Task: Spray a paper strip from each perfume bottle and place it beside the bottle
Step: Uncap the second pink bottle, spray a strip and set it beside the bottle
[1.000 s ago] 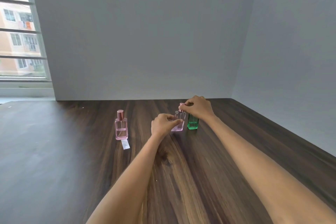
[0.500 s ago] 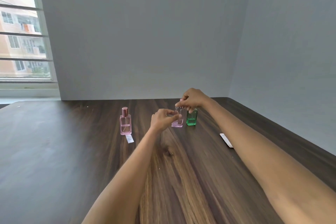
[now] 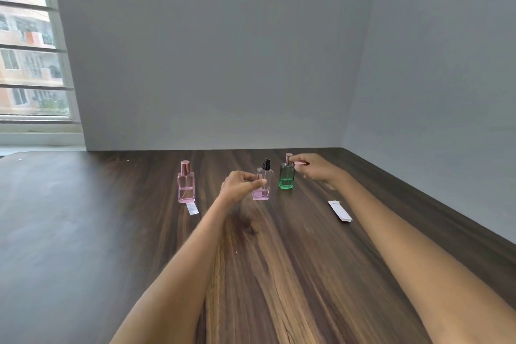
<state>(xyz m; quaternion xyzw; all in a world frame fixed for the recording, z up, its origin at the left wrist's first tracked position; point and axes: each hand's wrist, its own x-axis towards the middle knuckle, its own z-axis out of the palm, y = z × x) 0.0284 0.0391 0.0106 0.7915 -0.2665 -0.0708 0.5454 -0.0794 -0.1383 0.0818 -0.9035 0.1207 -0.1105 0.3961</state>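
Observation:
Three perfume bottles stand in a row on the wooden table (image 3: 97, 232). My left hand (image 3: 238, 185) grips the middle bottle (image 3: 264, 188), clear with a little purple liquid; its black sprayer is bare. My right hand (image 3: 317, 169) pinches a small pink cap (image 3: 300, 163) just right of the green bottle (image 3: 286, 179), which keeps its rose cap. The pink bottle (image 3: 186, 186) stands capped at the left, with a sprayed paper strip (image 3: 192, 208) lying in front of it.
A small stack of white paper strips (image 3: 339, 211) lies on the table right of the bottles, under my right forearm's line. Grey walls close off the table's far and right edges. A window is at the far left.
My right hand lifted the cap off the middle bottle and moved right with it, baring the black sprayer. My left hand kept its hold on the bottle.

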